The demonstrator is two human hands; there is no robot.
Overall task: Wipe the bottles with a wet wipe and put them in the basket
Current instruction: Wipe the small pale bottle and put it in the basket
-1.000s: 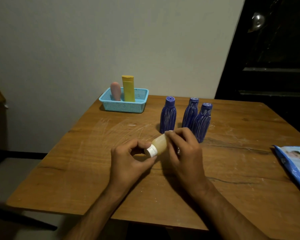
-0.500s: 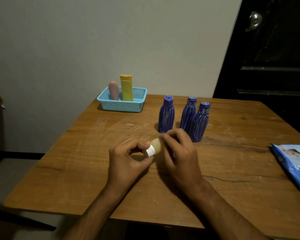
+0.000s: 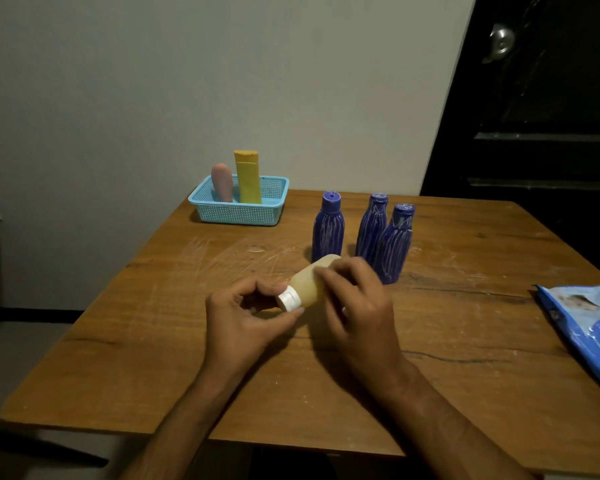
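Together above the table, left hand pinching the tilted bottle cap, right hand curled round its body.

wooden table, pale wall, dark door.

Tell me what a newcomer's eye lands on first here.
First, the pale yellow bottle with a white cap, held tilted above the table's middle, the left hand pinching its cap and the right hand curled over its body. Just behind stand three blue bottles, and a turquoise basket sits at the far edge.
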